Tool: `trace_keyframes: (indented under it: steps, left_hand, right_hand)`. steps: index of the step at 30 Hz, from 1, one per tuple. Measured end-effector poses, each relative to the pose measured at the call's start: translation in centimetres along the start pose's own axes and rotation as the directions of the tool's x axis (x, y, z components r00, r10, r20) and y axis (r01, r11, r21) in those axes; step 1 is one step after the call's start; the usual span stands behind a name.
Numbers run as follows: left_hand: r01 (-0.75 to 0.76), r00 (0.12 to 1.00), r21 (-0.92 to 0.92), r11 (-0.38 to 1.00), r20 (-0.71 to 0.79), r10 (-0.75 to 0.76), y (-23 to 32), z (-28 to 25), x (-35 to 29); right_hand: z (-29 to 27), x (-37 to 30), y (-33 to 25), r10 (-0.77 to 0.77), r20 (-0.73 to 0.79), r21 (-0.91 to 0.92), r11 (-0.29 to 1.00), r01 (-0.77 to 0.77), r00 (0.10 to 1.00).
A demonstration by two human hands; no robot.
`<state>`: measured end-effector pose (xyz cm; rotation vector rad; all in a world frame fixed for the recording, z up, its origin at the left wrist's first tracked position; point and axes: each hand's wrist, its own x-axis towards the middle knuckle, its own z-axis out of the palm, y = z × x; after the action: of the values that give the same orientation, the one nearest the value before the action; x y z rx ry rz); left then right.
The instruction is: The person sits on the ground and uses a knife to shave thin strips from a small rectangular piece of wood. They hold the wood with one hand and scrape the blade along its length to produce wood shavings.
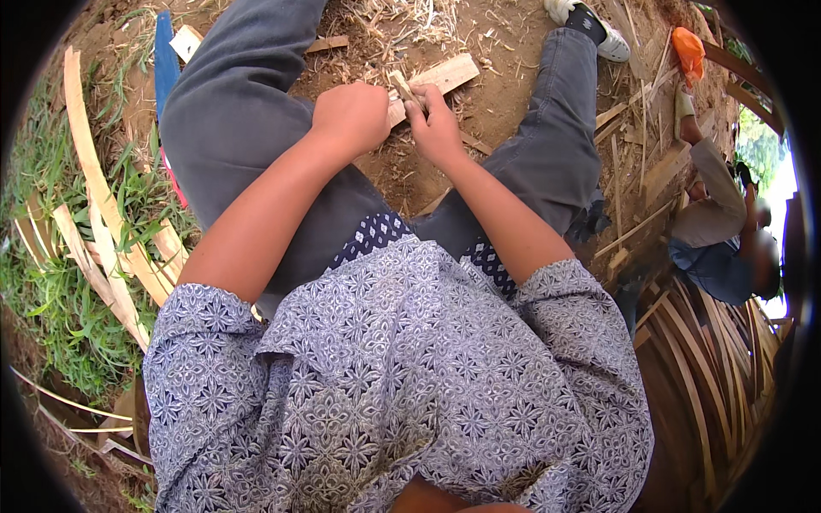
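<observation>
The left hand (351, 115) was closed in a fist, so what it held stayed hidden. The right hand (436, 126) covered the near end of the small wood piece (400, 85). At three o'clock, another person (727, 239) was cut off by the dark rim.

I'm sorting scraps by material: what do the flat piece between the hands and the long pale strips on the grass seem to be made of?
Flat piece: likely raw wood or split bamboo, pale tan, matte, unfinished, with straight-cut edges. Both the left hand and right hand grip at it. Long strips: probably split bamboo, thin, curved, cream-coloured and bare.
</observation>
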<state>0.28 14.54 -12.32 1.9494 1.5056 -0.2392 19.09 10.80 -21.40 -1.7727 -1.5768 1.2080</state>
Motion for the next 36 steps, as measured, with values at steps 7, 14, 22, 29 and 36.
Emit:
trace_keyframes:
  steps: [7, 14, 22, 29, 36]
  left_hand:
    - [-0.043, 0.999, 0.074, 0.996, 0.008, 0.043, -0.1, 0.0, -0.1]
    - [-0.078, 0.997, 0.085, 0.993, -0.013, 0.080, 0.2, -0.3, 0.2]
    - [-0.084, 0.996, 0.092, 0.992, -0.011, 0.086, 0.5, -0.3, 0.0]
    - [-0.079, 0.996, 0.088, 0.993, -0.031, 0.082, 0.6, -0.2, 0.2]
    - [-0.074, 0.996, 0.075, 0.994, -0.043, 0.078, 0.4, 0.3, 0.4]
  right_hand:
    - [-0.4, 0.5, -1.1, 0.073, 0.026, -0.099, 0.993, -0.070, 0.997]
    - [-0.4, 1.1, 1.1, 0.097, -0.075, -0.137, 0.985, -0.106, 0.993]
    - [-0.4, 1.4, 1.8, 0.107, -0.083, -0.143, 0.983, -0.118, 0.991]
    - [-0.8, 2.1, 3.7, 0.215, -0.073, -0.088, 0.971, -0.221, 0.974]
    - [-0.5, 2.3, 4.2, 0.193, -0.086, -0.093, 0.975, -0.201, 0.977]
